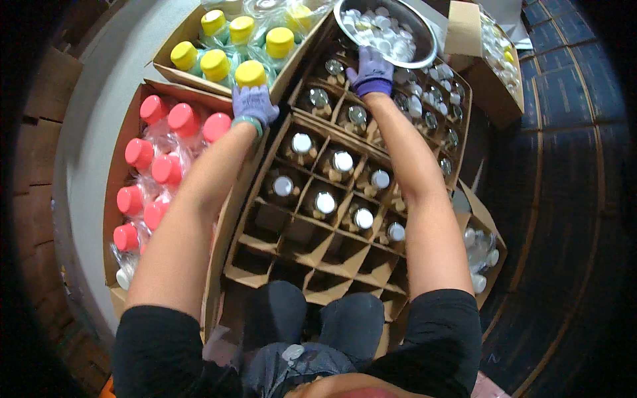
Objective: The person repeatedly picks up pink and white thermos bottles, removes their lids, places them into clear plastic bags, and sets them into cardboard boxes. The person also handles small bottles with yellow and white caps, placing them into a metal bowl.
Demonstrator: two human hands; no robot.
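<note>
My left hand (255, 103), in a light purple knitted glove, is at the near corner of a carton (191, 78) of yellow-capped bottles. Its fingertips reach the nearest yellow cap (250, 74); whether they grip the cap or the carton edge is hidden. My right hand (371, 72), gloved alike, lies at the near rim of a metal bowl (429, 58) of small whitish caps (383, 32). Its thumb is spread and its fingertips meet the rim; their grip is unclear. Below it is a divided carton (318, 121) of clear glass bottles (357, 114), with loose caps (415, 105) scattered at its right.
A nearer divided carton (318, 256) holds several bottles with white caps (325, 203); its front compartments show no bottles. Pink-capped bottles (166, 169) fill a carton at left. Open cartons (497, 92) with plastic-wrapped contents stand at right, beside stacked dark boxes (562, 164).
</note>
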